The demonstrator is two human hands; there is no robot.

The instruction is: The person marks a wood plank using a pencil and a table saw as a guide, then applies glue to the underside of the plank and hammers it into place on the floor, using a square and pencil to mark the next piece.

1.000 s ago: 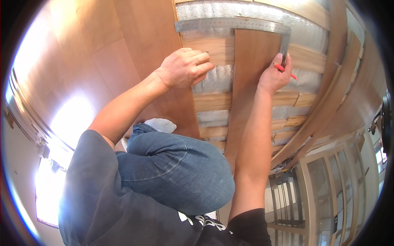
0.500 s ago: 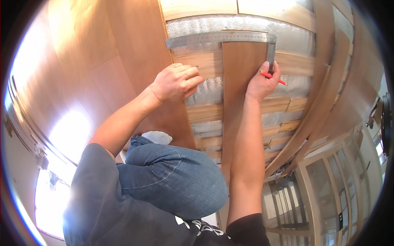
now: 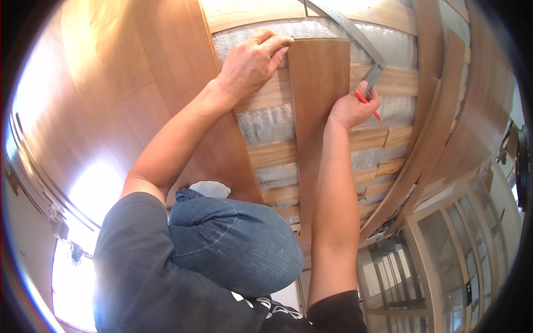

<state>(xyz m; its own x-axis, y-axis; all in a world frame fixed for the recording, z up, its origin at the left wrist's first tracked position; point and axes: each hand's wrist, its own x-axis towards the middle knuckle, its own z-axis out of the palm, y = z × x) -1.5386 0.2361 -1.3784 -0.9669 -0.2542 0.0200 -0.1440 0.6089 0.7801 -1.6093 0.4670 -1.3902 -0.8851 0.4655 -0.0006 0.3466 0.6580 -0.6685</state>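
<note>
Brown plank (image 3: 319, 83) — hands (image 3: 251, 65) near edges, foil (image 3: 269, 121) gaps alongside

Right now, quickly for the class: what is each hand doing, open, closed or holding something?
Left hand: fingers curled at the plank's far left corner; grip cannot be told.
Right hand: closed, holding the metal square and red pencil.

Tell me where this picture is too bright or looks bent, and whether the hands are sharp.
Head view: glare whites out the opening at lower left and a patch of the wooden floor; head view: the long boards at right curve near the dark rim; head view: the left hand and right hand look fairly clear, without strong blur.
</note>
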